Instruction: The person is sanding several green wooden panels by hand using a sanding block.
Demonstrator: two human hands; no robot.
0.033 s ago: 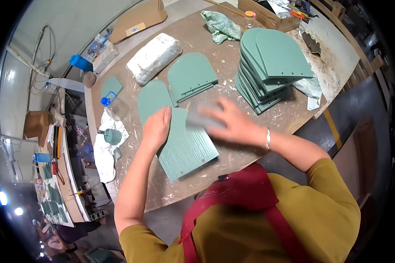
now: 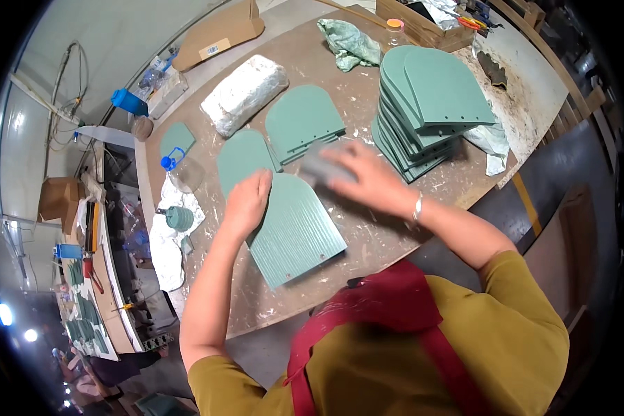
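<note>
A green arch-topped panel (image 2: 295, 229) with a ribbed face and small holes along its straight edge lies at a slant before me. My left hand (image 2: 248, 204) is closed on its left edge near the rounded end. In my right hand (image 2: 371, 180) is a grey block (image 2: 324, 165), like a sanding block, smeared by motion. It is close to the panel's curved upper right edge; whether they touch I cannot tell. Beneath and behind lies another green panel (image 2: 243, 152), partly hidden. Farther back rest a couple of stacked panels (image 2: 304, 114).
A tall stack of green panels (image 2: 444, 87) stands at the right. Around the worktable (image 2: 270, 305) are a white wrapped bundle (image 2: 245, 93), a stained cloth (image 2: 350, 43), a clear blue-capped bottle (image 2: 184, 177), a white cloth (image 2: 166, 253) and a wooden box (image 2: 451, 35).
My right hand and the grey block have shifted slightly away from me, and more of the panel's rounded corner shows. My left hand stays in place on the panel.
</note>
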